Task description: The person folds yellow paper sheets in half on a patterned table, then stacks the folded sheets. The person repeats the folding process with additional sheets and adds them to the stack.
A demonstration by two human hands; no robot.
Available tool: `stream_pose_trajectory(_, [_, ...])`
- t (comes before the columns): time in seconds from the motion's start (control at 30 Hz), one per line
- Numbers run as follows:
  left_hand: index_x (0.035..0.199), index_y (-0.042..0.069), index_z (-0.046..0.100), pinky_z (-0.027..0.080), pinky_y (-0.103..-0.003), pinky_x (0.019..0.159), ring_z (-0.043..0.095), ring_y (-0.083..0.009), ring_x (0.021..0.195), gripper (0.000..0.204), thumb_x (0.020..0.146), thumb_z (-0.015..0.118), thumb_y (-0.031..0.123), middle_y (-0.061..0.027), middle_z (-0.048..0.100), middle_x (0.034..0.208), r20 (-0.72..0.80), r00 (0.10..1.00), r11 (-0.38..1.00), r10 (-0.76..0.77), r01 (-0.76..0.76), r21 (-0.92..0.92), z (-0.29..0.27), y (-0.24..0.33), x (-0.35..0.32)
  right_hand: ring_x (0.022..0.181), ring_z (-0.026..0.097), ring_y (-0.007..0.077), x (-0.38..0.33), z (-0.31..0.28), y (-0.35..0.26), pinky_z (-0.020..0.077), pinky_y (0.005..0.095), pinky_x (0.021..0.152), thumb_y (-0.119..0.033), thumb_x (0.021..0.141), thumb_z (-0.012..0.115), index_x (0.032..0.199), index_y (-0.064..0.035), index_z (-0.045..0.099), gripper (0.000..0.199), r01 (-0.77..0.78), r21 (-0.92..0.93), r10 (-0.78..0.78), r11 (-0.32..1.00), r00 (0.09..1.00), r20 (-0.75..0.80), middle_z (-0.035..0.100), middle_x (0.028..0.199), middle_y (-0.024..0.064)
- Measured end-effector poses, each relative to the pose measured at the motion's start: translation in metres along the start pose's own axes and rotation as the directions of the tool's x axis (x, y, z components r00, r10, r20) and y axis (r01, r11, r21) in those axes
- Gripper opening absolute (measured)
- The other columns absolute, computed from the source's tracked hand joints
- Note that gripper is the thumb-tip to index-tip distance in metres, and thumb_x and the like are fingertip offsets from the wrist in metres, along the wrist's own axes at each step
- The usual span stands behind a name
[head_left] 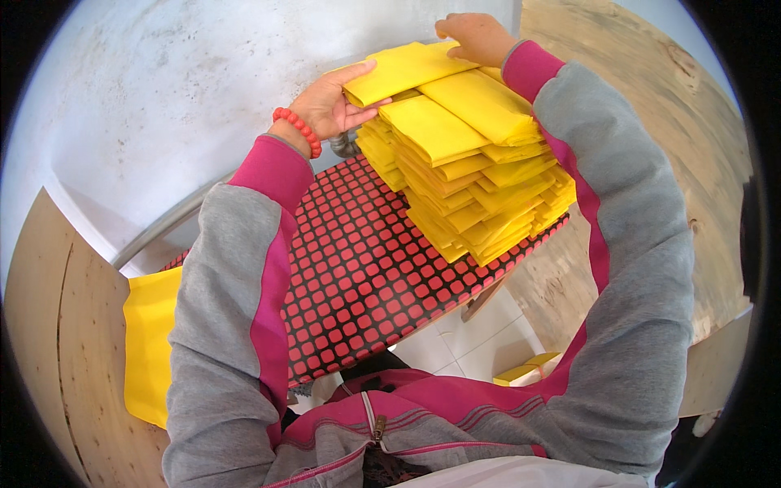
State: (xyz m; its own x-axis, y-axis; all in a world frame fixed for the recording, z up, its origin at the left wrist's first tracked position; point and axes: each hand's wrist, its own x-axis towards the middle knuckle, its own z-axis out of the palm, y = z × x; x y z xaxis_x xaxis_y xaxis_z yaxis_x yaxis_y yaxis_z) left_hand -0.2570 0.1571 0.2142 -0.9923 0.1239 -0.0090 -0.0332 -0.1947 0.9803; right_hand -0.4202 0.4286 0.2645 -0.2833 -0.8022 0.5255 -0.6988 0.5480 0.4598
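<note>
A tall stack of folded yellow sheets stands at the far right of a table with a red-and-black checked top. The layers lie crosswise, and some edges stick out unevenly. On top, a folded yellow sheet rests at the far left of the pile. My left hand, wearing a red bead bracelet, has its thumb above that sheet's left end and its fingers under it. At the far right end of the same sheet is my right hand, fingers curled and thumb at its edge. Whether the sheets are paper or cloth, I cannot tell.
A scuffed white wall rises behind the table, with a metal pipe along it. Wooden boards flank the right side. At the left, another yellow sheet lies on a wooden surface. A yellow-edged item sits low on the tiled floor.
</note>
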Motion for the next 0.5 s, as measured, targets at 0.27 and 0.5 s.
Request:
stream_pose_trajectory(0.27, [0.127, 0.007, 0.06, 0.058, -0.023, 0.08, 0.07, -0.0172, 0.108, 0.033, 0.097, 0.072, 0.015, -0.007, 0.069, 0.121, -0.102, 0.994, 0.999, -0.03, 0.028, -0.027, -0.004, -0.008, 0.014, 0.089, 0.065, 0.0403, -0.044, -0.05, 0.07, 0.0502, 0.0512, 0.076, -0.02, 0.086, 0.068, 0.094, -0.0062, 0.07, 0.016, -0.09, -0.006, 0.089, 0.996, 0.995, -0.045, 0.069, 0.089, 0.0176])
stream_pose_trajectory(0.5, [0.13, 0.0, 0.055, 0.062, -0.025, 0.083, 0.07, -0.0203, 0.11, 0.035, 0.1, 0.067, 0.011, -0.0145, 0.067, 0.127, -0.104, 0.995, 0.998, -0.007, 0.001, -0.056, -0.012, -0.004, 0.024, 0.08, 0.065, 0.0399, -0.079, -0.06, 0.082, 0.0496, 0.0505, 0.072, -0.023, 0.083, 0.067, 0.085, -0.0041, 0.071, 0.02, -0.241, 0.003, 0.238, 0.97, 0.959, 0.153, 0.07, 0.083, 0.0196])
